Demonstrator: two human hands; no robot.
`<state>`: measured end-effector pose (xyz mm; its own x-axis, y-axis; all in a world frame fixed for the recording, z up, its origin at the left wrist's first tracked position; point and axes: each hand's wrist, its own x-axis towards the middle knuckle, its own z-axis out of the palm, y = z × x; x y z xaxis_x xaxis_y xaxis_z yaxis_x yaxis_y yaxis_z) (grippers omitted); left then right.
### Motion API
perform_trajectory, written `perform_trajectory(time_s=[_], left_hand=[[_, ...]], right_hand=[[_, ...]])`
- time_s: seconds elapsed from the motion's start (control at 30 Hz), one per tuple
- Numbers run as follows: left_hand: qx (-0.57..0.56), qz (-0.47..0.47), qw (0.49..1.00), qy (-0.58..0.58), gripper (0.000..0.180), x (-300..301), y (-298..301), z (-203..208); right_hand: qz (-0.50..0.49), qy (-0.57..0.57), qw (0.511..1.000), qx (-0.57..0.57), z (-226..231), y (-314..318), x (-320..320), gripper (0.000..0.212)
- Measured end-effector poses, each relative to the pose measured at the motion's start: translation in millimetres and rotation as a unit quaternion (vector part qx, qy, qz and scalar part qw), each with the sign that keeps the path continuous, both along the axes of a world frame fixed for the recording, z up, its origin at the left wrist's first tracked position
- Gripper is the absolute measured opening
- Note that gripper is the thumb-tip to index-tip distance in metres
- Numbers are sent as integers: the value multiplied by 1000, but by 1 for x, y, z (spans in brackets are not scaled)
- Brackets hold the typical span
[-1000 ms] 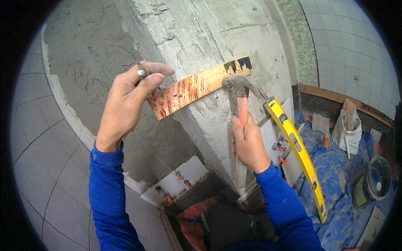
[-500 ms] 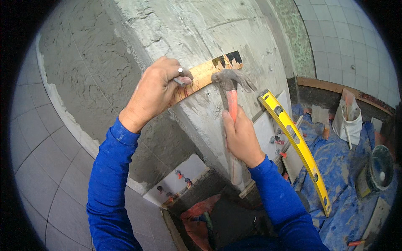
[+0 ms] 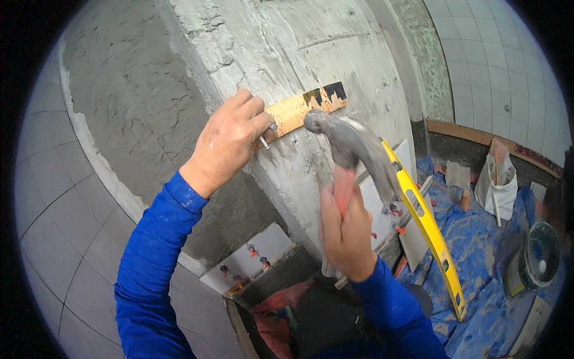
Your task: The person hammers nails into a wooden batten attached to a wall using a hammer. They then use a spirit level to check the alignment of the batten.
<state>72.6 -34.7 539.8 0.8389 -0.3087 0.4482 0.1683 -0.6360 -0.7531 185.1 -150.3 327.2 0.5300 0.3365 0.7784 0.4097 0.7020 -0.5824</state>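
Note:
My left hand point(image 3: 230, 137) pinches a nail point(image 3: 266, 139) against a narrow wooden strip point(image 3: 305, 106) that lies across the corner of a rough cement-rendered wall point(image 3: 281, 48). My right hand point(image 3: 345, 230) grips the red handle of a claw hammer point(image 3: 347, 140), its grey mortar-caked head raised just right of the nail and in front of the strip. Both forearms wear blue sleeves.
A yellow spirit level point(image 3: 427, 227) leans against the wall at the right. White tiles with red spacers point(image 3: 254, 260) line the wall's base. A blue tarp point(image 3: 484, 239) covers the floor, with a white bag point(image 3: 496, 179), a dark bucket point(image 3: 541, 254) and loose tiles on it.
My left hand slid right along the strip and now holds a nail at its middle. The hammer head moved from touching the strip's right end to a raised position nearer me.

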Motion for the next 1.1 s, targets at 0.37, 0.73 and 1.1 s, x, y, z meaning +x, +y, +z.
perform_trajectory(time_s=[0.37, 0.73, 1.1], left_hand=[[15, 7, 1000, -2, 10, -3, 3, -2], [10, -6, 1000, -4, 18, -3, 7, -4], [-10, 26, 1000, -5, 20, -4, 6, -6]], right_hand=[[-142, -181, 973, -33, 17, -10, -6, 18], [9, -35, 992, 122, 8, 5, -6, 14], [-92, -144, 983, 71, 15, 3, -1, 20]])
